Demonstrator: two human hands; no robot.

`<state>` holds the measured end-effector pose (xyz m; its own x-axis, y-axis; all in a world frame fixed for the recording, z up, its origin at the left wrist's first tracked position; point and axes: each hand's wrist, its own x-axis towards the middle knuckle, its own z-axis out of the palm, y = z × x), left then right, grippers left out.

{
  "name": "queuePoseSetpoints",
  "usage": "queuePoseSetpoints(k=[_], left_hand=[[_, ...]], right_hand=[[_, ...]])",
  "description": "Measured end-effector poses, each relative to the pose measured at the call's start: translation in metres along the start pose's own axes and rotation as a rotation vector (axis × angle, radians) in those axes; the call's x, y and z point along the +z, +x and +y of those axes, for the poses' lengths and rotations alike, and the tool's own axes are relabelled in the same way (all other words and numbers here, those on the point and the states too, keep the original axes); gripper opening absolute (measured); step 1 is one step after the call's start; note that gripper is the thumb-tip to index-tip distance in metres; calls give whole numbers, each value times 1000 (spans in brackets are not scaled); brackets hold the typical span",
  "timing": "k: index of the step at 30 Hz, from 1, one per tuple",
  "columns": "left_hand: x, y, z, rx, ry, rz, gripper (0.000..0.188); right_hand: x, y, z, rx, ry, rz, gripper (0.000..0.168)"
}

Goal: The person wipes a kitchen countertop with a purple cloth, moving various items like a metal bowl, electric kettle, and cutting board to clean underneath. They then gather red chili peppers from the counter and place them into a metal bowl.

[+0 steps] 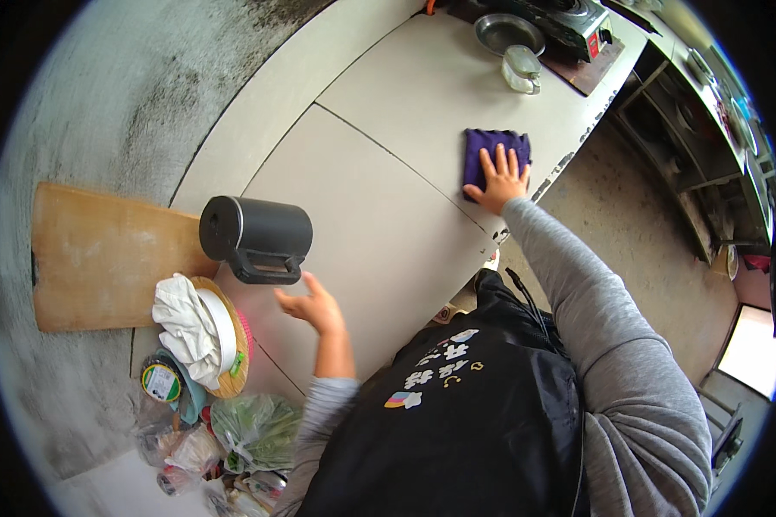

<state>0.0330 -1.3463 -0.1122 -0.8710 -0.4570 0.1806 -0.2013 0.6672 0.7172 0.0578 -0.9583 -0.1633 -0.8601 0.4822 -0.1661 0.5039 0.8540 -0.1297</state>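
Observation:
Flat on a folded purple cloth (475,158) lies my right hand (503,181), fingers spread, pressing it to the tiled countertop (375,213) near the chipped front edge. My left hand (317,307) is in the air with fingers apart and nothing in it. Just beyond its fingertips is a black lidded mug or kettle (275,226), its handle turned toward me. Whether the fingers touch that handle cannot be told.
A wooden board (116,258) leans at the wall. Beside it are a white cloth (184,323) on a round wooden board (242,368) and bagged green vegetables (258,426). Farther right stand a glass jar (520,68), a metal pan (507,33) and a stove (572,26).

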Motion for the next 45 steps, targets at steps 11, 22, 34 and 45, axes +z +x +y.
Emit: queuePoseSetpoints(k=[11, 22, 34, 45], left_hand=[[77, -56, -16, 600, 380, -364, 68], [89, -46, -21, 542, 433, -345, 66], [87, -45, -12, 521, 442, -413, 64], [85, -42, -5, 515, 390, -397, 56]], right_hand=[[26, -103, -83, -723, 131, 45, 80], [22, -63, -111, -948, 16, -32, 74], [35, 58, -259, -1049, 72, 21, 58], [42, 147, -297, -846, 128, 84, 61]])
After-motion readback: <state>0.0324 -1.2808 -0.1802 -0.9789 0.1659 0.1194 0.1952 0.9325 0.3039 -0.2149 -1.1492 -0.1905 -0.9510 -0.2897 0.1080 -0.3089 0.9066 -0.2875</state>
